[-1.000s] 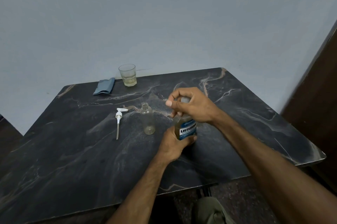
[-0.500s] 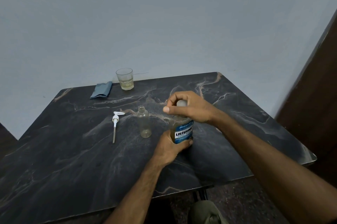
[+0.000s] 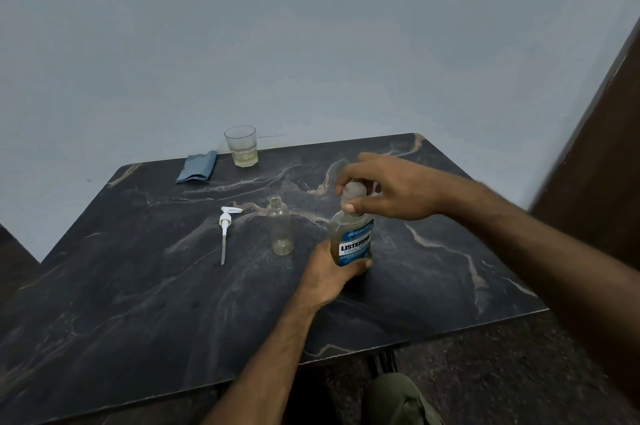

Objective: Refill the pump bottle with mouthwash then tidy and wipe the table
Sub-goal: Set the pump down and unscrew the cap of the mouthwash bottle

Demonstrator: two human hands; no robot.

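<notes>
Head view. A dark marble-patterned table (image 3: 138, 303) stands against a pale blue-grey wall (image 3: 311, 26). The mouthwash bottle (image 3: 351, 239) stands upright on the table, right of centre, its blue label facing the camera and amber-tinted liquid visible above the label. The left hand (image 3: 330, 272) grips the lower body of the mouthwash bottle, fingers curled round its base and the thumb across the front below the label. The right hand (image 3: 391, 187) is over the top of the same bottle, fingers and thumb curled round the pale cap (image 3: 353, 190); whether the cap is loosened cannot be told.

Just left of the mouthwash bottle, apart from it, stands the pump bottle (image 3: 280, 225): clear, upright, neck open, apparently near empty. The white pump head (image 3: 225, 229) lies flat on the table further left, its dip tube pointing toward the near edge. At the far edge, near the wall, a folded blue cloth (image 3: 197, 166) lies beside a drinking glass (image 3: 241, 150) holding a small amount of pale liquid. A dark brown panel (image 3: 602, 147) borders the right side.
</notes>
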